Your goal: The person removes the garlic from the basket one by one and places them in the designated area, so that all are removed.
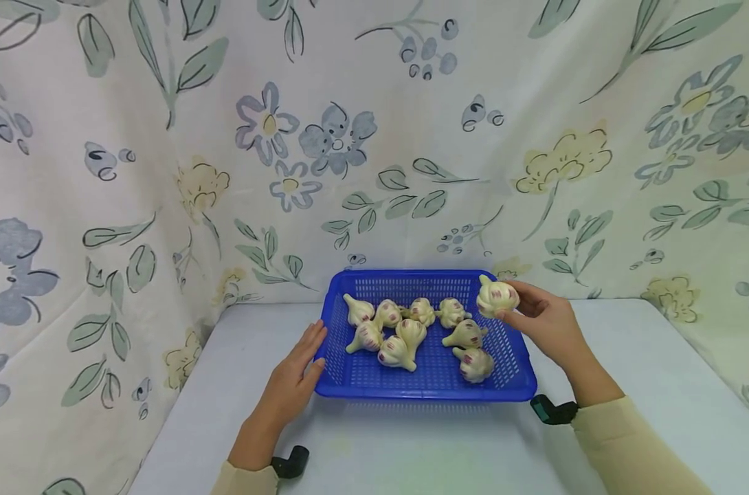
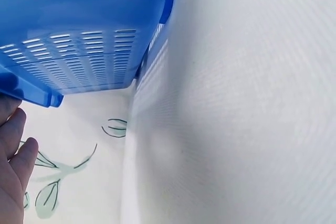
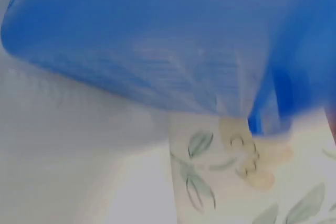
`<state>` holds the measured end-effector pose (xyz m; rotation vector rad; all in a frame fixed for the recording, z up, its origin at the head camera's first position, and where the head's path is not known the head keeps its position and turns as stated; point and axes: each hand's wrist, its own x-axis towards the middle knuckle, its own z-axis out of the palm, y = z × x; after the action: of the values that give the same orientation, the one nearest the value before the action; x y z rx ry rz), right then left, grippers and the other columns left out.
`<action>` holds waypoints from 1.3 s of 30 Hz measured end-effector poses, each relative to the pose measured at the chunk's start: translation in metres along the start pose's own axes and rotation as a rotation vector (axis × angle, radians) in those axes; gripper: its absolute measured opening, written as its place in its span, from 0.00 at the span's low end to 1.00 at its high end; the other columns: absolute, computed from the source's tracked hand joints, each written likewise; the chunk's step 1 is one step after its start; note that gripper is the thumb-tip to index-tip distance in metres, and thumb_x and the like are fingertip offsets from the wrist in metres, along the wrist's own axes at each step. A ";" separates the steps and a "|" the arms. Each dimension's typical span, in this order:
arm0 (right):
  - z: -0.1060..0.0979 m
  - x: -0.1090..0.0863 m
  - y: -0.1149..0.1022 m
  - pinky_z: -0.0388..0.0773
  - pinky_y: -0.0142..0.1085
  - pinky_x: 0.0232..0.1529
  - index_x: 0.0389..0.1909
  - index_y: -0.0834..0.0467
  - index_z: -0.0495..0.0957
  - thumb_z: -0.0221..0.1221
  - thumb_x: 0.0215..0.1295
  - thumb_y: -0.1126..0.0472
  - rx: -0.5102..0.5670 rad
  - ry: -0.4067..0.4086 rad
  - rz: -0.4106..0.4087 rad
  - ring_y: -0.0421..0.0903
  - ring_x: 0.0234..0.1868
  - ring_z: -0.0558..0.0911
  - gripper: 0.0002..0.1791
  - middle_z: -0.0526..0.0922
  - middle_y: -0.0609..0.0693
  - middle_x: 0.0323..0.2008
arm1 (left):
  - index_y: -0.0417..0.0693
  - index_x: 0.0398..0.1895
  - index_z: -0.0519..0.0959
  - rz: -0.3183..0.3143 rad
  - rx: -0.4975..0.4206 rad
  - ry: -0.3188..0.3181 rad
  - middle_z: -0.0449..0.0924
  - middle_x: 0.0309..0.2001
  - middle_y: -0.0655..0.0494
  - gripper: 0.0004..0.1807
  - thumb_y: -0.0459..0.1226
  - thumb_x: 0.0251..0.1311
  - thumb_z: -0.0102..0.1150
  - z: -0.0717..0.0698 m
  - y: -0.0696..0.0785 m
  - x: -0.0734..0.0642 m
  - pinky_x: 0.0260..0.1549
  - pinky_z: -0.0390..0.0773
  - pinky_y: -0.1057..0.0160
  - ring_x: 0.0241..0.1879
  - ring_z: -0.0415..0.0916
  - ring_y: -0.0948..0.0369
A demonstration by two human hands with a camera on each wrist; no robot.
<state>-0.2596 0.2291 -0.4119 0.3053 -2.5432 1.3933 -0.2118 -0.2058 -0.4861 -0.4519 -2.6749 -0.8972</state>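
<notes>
In the head view, a blue plastic basket with slotted walls stands on the white table. Several garlic bulbs lie inside, grouped at the left and along the right. My right hand pinches one garlic bulb between thumb and fingers, above the basket's back right part. At the left side, my left hand rests against the rim with fingers extended. The left wrist view shows those fingers by the rim. The right wrist view is blurred, with the basket wall filling its top and the held bulb out of sight.
A white tabletop lies under the basket and both forearms. Behind and to the left hangs a floral curtain, close to the basket's back edge. Dark wrist-worn cameras sit below the hands.
</notes>
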 end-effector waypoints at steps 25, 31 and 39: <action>-0.029 0.001 0.112 0.65 0.58 0.68 0.77 0.58 0.53 0.61 0.66 0.44 0.100 0.084 0.505 0.61 0.70 0.64 0.45 0.58 0.64 0.74 | 0.55 0.77 0.57 -0.026 -0.005 -0.032 0.50 0.78 0.63 0.30 0.38 0.73 0.44 -0.003 0.002 0.000 0.71 0.57 0.49 0.78 0.47 0.59; -0.021 -0.003 0.131 0.64 0.56 0.69 0.77 0.59 0.53 0.60 0.67 0.46 0.139 0.062 0.545 0.59 0.70 0.63 0.44 0.58 0.64 0.74 | 0.55 0.77 0.58 -0.024 -0.006 -0.030 0.51 0.78 0.61 0.29 0.39 0.73 0.44 -0.003 0.003 -0.002 0.70 0.58 0.48 0.77 0.48 0.56; -0.015 -0.007 0.140 0.63 0.56 0.70 0.78 0.57 0.49 0.60 0.67 0.46 0.140 0.019 0.561 0.59 0.71 0.61 0.46 0.56 0.64 0.75 | 0.54 0.77 0.57 -0.025 0.000 -0.026 0.50 0.78 0.62 0.29 0.38 0.73 0.44 -0.002 0.002 -0.002 0.70 0.58 0.49 0.77 0.50 0.55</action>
<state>-0.2914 0.3167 -0.5182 -0.4354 -2.6313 1.7426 -0.2085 -0.2056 -0.4847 -0.4344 -2.7099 -0.9043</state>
